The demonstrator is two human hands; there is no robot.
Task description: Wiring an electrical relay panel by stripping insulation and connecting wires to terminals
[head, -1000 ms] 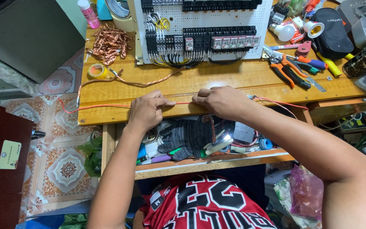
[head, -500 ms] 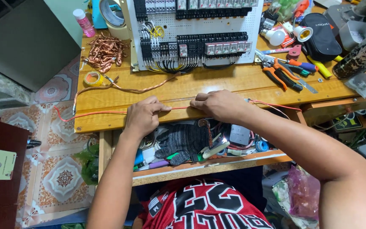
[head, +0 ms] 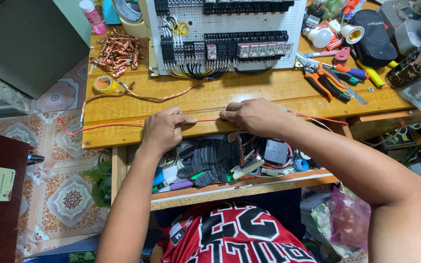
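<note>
Copper scrap: a tangled heap of bare copper wire strands (head: 118, 51) lies well beyond the left hand, at the far left of the wooden workbench (head: 269, 90).
Tape roll: a small yellow ring of tape (head: 104, 84) sits near the heap, farther out than the left hand and to its left.
Wire: a thin red insulated wire (head: 105, 126) runs along the bench's near edge, from a loop hanging off the left side, through both hands, and on past the right wrist.
Left hand: the left hand (head: 164, 129) is closed, thumb and fingers pinching the red wire at the bench edge.
Right hand: the right hand (head: 254, 116) is curled down over the same wire, fingertips pressed on it; a short stretch of wire shows between the two hands.
Glove: a dark knitted work glove (head: 210, 156) lies in the open drawer just below both hands.
Panel: a white perforated board of black relays and terminal blocks (head: 225, 34) stands beyond the hands.
Pliers: orange-handled pliers (head: 320, 80) lie beyond the right hand, to its right.
</note>
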